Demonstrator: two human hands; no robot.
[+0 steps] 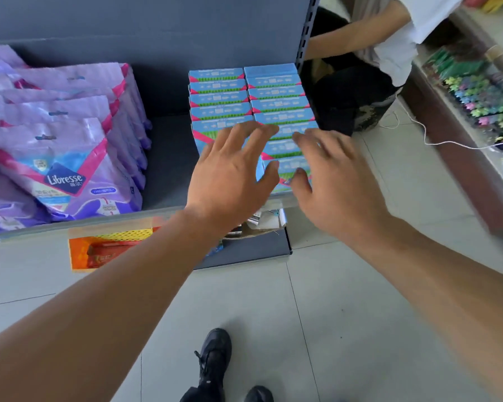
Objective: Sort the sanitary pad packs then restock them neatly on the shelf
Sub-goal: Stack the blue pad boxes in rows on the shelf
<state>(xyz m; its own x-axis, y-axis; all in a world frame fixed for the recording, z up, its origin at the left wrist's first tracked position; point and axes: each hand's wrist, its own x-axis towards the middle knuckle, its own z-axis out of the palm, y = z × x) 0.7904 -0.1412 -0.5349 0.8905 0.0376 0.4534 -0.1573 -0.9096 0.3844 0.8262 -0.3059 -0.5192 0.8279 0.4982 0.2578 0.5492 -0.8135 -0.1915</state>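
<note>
Fingers (256,137) of both your hands, left hand (230,175) and right hand (334,181), spread straight and gripping nothing, hover over two tidy rows of blue packs (244,94) on the shelf (166,163), purple packs (61,140) lined leftward, so restocking looks nearly finished.

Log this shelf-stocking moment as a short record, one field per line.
shelf: dark grey shelf, seen from above
left stock: purple Libresse packs, standing in overlapping rows
right stock: blue boxes, two neat columns at the shelf's right end
left hand: fingers spread, over the front blue boxes
right hand: fingers spread, over the front blue boxes; contact unclear
gap: bare shelf between purple packs and blue boxes
below shelf: orange box on the lower level
bystander: second person crouched at right
</note>
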